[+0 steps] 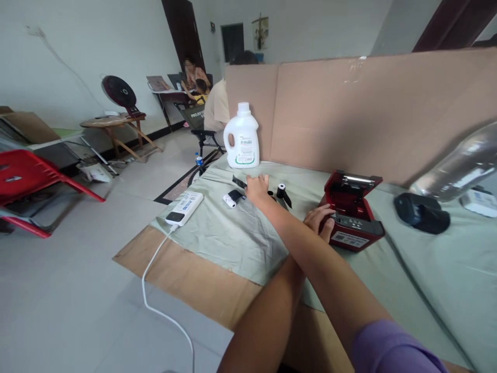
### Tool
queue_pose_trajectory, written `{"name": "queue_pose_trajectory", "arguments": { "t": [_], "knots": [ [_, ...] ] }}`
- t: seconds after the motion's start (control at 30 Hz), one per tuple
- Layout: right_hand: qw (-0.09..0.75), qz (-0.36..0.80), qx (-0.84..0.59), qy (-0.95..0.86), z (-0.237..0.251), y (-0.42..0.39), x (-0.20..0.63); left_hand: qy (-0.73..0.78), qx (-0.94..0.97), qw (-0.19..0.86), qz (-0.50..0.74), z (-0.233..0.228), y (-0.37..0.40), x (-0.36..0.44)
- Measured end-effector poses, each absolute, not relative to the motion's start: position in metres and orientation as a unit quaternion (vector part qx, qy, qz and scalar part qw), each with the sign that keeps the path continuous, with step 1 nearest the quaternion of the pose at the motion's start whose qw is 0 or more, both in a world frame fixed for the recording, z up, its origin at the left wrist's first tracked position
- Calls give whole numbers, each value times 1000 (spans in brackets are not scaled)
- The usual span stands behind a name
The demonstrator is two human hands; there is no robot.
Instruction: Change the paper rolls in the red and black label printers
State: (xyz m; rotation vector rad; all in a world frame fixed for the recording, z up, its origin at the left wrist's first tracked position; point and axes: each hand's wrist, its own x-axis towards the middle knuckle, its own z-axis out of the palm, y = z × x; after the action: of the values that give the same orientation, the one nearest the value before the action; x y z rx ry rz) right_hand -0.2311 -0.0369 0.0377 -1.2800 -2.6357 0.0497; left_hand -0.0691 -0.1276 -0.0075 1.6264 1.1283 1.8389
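Right hand: stretched across the left arm, fingers spread flat on the cloth beside a paper roll; holding nothing
Left hand: resting against the open red printer; grip hidden, cannot tell

Red printer – glossy hard plastic, white jug smooth semi-matt plastic with paper label, table cover wrinkled matt green cloth, backboard raw matt cardboard, power bank smooth white plastic – cable rubbery, black mouse matt plastic
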Motion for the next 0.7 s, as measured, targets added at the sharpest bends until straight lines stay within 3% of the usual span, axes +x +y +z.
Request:
{"name": "queue_pose_trajectory", "arguments": {
  "t": [0.13, 0.33, 0.57, 0.7],
  "knots": [
    [66, 34, -453, -888, 42, -32, -222, 426, 591, 216, 650, -7, -127, -69],
    [149, 77, -526, -834, 77, -18, -181, 456, 609, 161, 629, -16, -122, -60],
    [47, 91, -487, -867, 65, -32, -146, 494, 659, 96, 560, -27, -126, -53],
    [61, 75, -470, -877, 60, -39, -144, 501, 661, 78, 553, -31, -128, -50]
  ]
}}
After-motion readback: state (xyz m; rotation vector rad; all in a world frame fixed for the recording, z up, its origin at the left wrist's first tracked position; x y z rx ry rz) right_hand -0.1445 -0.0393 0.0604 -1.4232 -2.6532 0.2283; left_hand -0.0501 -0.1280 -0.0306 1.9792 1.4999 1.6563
